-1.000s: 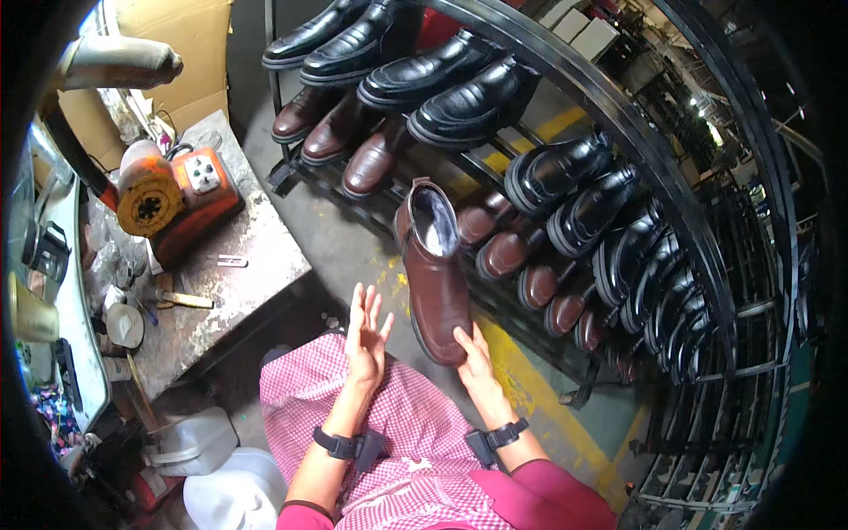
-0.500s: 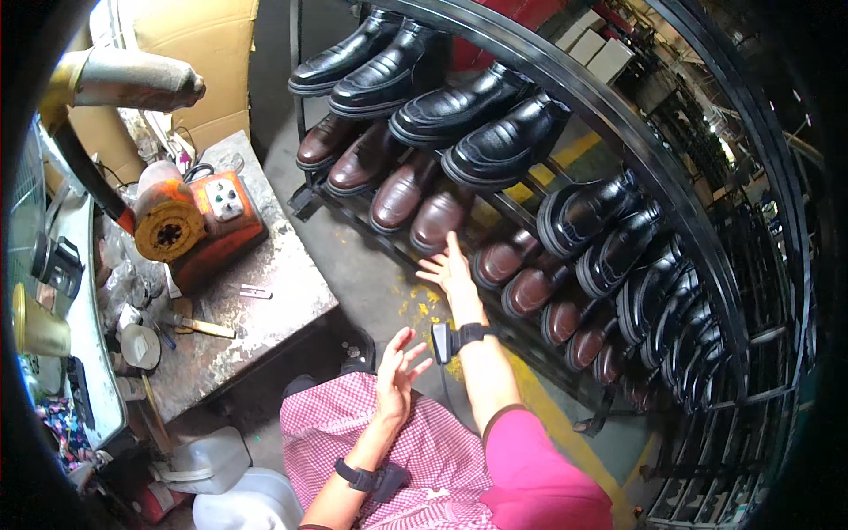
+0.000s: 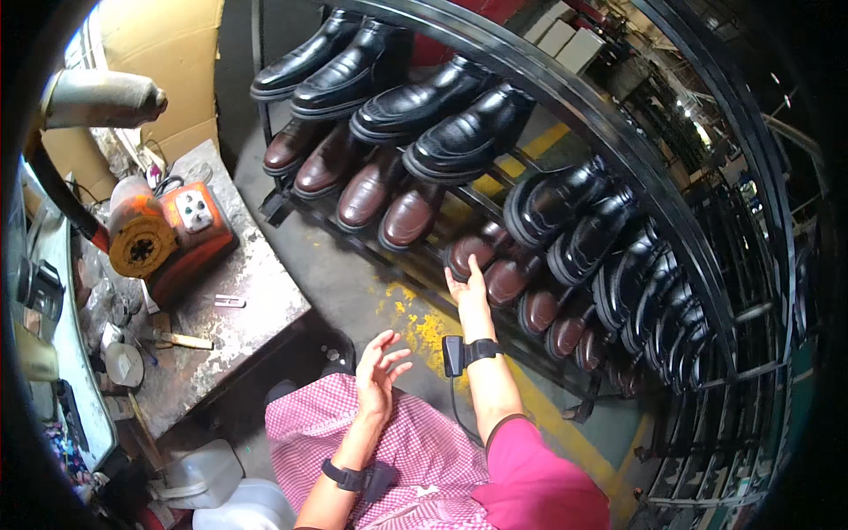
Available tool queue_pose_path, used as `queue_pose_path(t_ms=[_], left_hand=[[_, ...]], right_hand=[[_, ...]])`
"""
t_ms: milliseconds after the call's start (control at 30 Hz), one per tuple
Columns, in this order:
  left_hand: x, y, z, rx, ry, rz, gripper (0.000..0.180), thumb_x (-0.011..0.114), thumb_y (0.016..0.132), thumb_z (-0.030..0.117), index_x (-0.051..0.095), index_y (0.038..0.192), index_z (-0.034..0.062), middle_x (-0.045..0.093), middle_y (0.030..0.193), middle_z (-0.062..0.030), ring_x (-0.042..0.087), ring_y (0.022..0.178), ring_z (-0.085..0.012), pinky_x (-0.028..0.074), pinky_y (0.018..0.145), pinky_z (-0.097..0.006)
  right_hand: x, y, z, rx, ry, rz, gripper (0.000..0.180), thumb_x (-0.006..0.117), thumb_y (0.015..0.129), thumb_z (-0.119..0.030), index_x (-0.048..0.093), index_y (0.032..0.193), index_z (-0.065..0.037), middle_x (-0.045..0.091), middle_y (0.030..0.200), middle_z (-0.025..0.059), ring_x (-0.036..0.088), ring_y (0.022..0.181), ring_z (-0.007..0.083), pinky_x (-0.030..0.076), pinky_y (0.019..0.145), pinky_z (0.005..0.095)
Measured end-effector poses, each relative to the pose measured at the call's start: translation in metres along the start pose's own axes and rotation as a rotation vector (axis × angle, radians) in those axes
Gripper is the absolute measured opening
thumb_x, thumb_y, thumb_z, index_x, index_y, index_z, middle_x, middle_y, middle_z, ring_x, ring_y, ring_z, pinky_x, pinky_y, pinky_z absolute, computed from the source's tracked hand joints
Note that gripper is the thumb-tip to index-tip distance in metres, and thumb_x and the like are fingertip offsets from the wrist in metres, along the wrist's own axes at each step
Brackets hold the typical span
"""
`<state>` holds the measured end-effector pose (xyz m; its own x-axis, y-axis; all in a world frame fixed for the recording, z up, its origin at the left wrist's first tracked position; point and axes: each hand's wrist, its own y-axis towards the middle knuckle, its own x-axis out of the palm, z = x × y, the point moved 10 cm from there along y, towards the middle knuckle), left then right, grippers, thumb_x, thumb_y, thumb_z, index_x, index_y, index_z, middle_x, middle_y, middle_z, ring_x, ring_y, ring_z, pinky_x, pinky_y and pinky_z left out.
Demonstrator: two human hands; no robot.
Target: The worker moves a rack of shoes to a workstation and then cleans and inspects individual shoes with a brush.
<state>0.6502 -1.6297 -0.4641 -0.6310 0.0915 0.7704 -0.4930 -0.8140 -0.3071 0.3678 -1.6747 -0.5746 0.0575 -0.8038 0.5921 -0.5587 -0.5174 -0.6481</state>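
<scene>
My right hand (image 3: 468,284) reaches to the lower shelf, fingers apart at the toe of a glossy brown shoe (image 3: 474,247). Whether the fingertips touch it, I cannot tell. Another brown shoe (image 3: 507,281) stands beside it on the right. Over my lap hovers my left hand (image 3: 380,371), its fingers loosely spread with nothing in them. A black shoe (image 3: 468,132) sits toe outward on the shelf above, among several others like it. Both wrists wear black straps with small devices.
The black metal rack (image 3: 609,97) curves along the right with rows of shoes. At left, a worn table (image 3: 269,291) carries an orange motor machine (image 3: 190,234), a wooden-handled tool (image 3: 187,340) and a small cup (image 3: 124,364). White plastic jugs (image 3: 208,473) stand on the floor below.
My right hand has moved right along the rack, from below one brown shoe to the toe of another. The view has shifted, so table and rack sit further left.
</scene>
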Motion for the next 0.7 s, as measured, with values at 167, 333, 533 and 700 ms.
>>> queue_pose_path(t_ms=[167,333,533,700], left_hand=[[-0.009,0.000,-0.007,0.001,0.077,0.040,0.046,0.043,0.084,0.039,0.043,0.118,0.0083,0.048,0.115,-0.0078,0.052,0.094,-0.0199,0.043,0.079,-0.035],[-0.010,0.001,-0.017,-0.042,0.107,0.100,0.054,0.048,0.083,0.035,0.030,0.128,0.0105,0.044,0.121,-0.0090,0.049,0.102,-0.0199,0.042,0.084,-0.036],[0.004,-0.004,-0.030,-0.010,0.505,-0.011,0.090,0.065,0.075,0.021,0.001,0.136,0.0066,0.023,0.134,-0.0180,0.033,0.119,-0.0255,0.033,0.095,-0.037],[0.023,-0.020,-0.007,0.045,0.635,-0.062,0.041,0.070,0.068,0.015,0.051,0.101,-0.0007,0.056,0.097,-0.0085,0.053,0.089,-0.0177,0.044,0.079,-0.029]], right_hand=[[-0.004,-0.055,-0.003,-0.175,-0.089,-0.152,0.044,0.069,0.072,-0.027,0.048,0.106,-0.008,0.055,0.099,0.0041,0.053,0.084,0.0165,0.049,0.066,0.0286],[-0.061,-0.163,0.023,0.045,-0.315,-0.248,0.033,0.060,0.079,-0.029,0.051,0.104,-0.007,0.056,0.100,0.0033,0.054,0.082,0.0130,0.047,0.063,0.0266],[-0.099,-0.259,0.020,-0.038,-0.888,-0.354,0.035,0.061,0.078,-0.016,0.042,0.104,-0.003,0.055,0.098,0.0080,0.054,0.086,0.0137,0.050,0.062,0.0283],[-0.048,-0.306,-0.017,-0.718,-1.591,-0.455,0.049,0.073,0.066,-0.026,0.044,0.095,0.000,0.054,0.077,0.0126,0.055,0.072,0.0203,0.045,0.064,0.0328]])
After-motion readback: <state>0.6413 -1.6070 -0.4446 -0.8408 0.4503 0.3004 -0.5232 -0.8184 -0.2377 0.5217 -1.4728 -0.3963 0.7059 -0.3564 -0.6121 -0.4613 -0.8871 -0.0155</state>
